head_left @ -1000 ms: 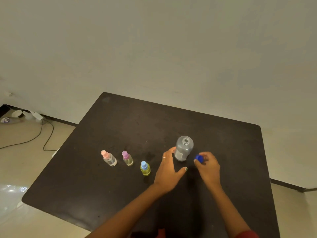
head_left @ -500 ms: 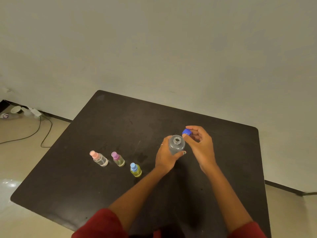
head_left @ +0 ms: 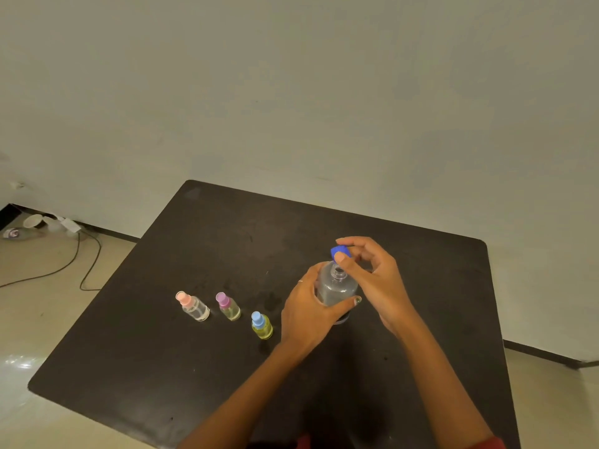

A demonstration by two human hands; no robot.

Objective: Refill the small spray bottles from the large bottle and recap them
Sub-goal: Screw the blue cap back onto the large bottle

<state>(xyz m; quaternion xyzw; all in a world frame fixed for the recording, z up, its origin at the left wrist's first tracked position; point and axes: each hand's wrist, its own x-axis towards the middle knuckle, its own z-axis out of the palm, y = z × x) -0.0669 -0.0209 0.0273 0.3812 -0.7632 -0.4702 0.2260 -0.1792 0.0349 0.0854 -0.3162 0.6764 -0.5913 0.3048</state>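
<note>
Hands meet over a black desk (head_left: 437, 286). The left hand (head_left: 308, 314) wraps round the big bottle (head_left: 337, 288). Its fingers curl behind the clear glass and the thumb lies across the front. The bottle stands up straight, near the middle of the desk, a bit to the right. Its mouth is open and points up.

The right hand (head_left: 377, 280) pinches a blue cap (head_left: 340, 252) with the thumb and first finger. The other fingers are bent and loose. The cap sits just above and behind the bottle mouth, very close to it. I cannot tell if the cap touches the rim.

Three small spray bottles stand in a row to the left of the big bottle. The pink bottle (head_left: 193, 306) is farthest left. The purple bottle (head_left: 228, 306) is next to it. The yellow bottle (head_left: 262, 326) has a light blue top and is nearest to the left hand. All three have their tops on. They do not touch each other.

Red sleeves show at the bottom edge. A pale wall (head_left: 291, 92) rises behind the desk. On the floor at the far left lie a black cable (head_left: 77, 254), a white plug block (head_left: 69, 224) and some small pale things by the wall.
</note>
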